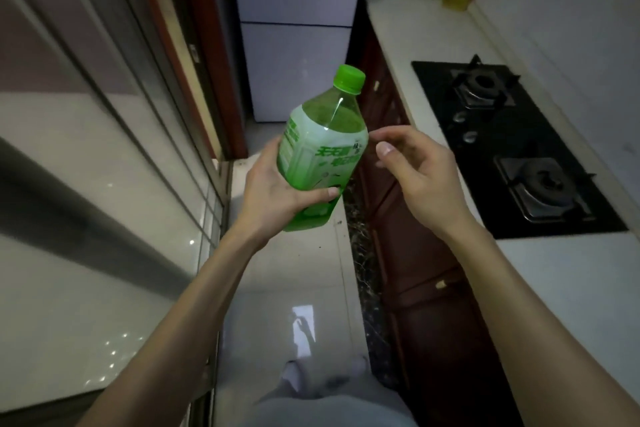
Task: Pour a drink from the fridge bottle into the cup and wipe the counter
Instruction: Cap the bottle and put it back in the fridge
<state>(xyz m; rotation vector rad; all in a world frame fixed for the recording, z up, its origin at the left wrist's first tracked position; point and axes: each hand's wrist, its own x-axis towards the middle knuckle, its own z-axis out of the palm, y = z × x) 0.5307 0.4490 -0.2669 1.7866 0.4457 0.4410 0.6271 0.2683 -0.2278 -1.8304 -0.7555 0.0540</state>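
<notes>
Hands over open floor [277, 288]: left hand [277, 191] grips the bottle [322, 146], right hand [415, 177] loosely curled beside.

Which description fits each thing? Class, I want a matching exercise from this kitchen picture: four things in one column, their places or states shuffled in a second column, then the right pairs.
Things
1. green bottle
2. right hand
3. gas hob
4. fridge

Places or states
A. set into the white counter on the right
B. open, holding nothing, beside the bottle
C. capped, held in the left hand
D. doors closed, at the far end of the floor

Pairs: 1-C, 2-B, 3-A, 4-D
</notes>
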